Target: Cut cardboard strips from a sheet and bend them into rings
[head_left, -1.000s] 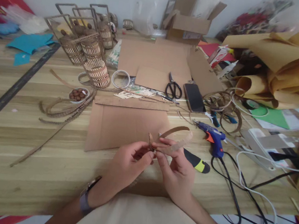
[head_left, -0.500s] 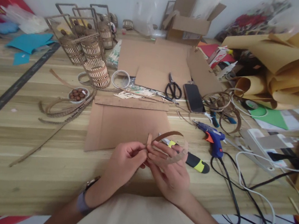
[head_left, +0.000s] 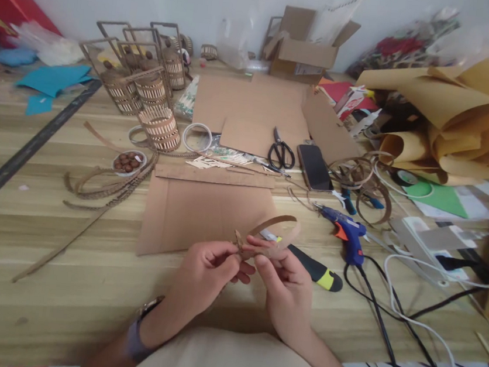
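Observation:
A thin brown cardboard strip [head_left: 276,218] curls up in a loop between my hands, near the table's front edge. My left hand [head_left: 212,268] pinches its folded end between thumb and fingers. Closed on the strip just to the right is my right hand [head_left: 288,283], thumb on top. Behind the fingers lies a cardboard sheet [head_left: 201,211]. A black and yellow utility knife [head_left: 314,267] rests on the table, partly hidden by my right hand and the strip.
A blue glue gun [head_left: 347,230] with a black cord lies at right, near a white power strip [head_left: 422,248]. Black scissors [head_left: 281,151] and a phone [head_left: 314,167] lie farther back. Matchstick-clad lanterns [head_left: 158,123] and a bowl of brown beads [head_left: 128,162] stand at left.
My right hand has turned so its thumb presses on the strip, where its fingers were stretched out before. The strip's loop has shifted slightly, and the view has tilted a little.

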A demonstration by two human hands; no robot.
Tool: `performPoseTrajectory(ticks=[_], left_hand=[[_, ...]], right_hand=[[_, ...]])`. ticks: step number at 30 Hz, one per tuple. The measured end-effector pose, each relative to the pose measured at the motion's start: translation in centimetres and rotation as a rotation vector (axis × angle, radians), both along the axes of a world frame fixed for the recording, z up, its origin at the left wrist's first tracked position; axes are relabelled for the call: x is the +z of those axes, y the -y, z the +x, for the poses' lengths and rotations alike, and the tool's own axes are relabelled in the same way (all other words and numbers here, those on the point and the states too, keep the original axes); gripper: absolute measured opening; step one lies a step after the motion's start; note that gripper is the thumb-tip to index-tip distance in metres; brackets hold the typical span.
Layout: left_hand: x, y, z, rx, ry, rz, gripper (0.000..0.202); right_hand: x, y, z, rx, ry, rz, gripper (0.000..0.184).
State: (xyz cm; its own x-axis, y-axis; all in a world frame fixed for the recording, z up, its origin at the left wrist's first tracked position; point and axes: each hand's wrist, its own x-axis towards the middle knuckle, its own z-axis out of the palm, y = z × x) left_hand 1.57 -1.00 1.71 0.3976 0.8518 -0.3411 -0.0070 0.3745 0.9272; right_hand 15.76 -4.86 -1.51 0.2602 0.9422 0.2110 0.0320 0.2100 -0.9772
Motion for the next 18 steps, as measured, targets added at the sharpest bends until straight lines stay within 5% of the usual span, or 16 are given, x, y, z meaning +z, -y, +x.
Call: performPoseTrajectory(ticks=[4, 8, 18], left_hand=[[-0.26, -0.01, -0.11, -0.030, 0.010, 0.006, 0.020], [-0.14, -0.22, -0.14, -0.027, 0.003, 0.012, 0.022], [0.01, -0.40, -0.06, 0.002, 0.293, -0.231, 0.040]], right_hand=[[0.12, -0.08, 0.08, -0.014, -0.017, -0.006, 0.011], [-0.35, 0.09, 0.47, -0.045, 0.220, 0.108, 0.008], [-0.37, -0.15, 0.60, -0.038, 0.410, 0.253, 0.013]])
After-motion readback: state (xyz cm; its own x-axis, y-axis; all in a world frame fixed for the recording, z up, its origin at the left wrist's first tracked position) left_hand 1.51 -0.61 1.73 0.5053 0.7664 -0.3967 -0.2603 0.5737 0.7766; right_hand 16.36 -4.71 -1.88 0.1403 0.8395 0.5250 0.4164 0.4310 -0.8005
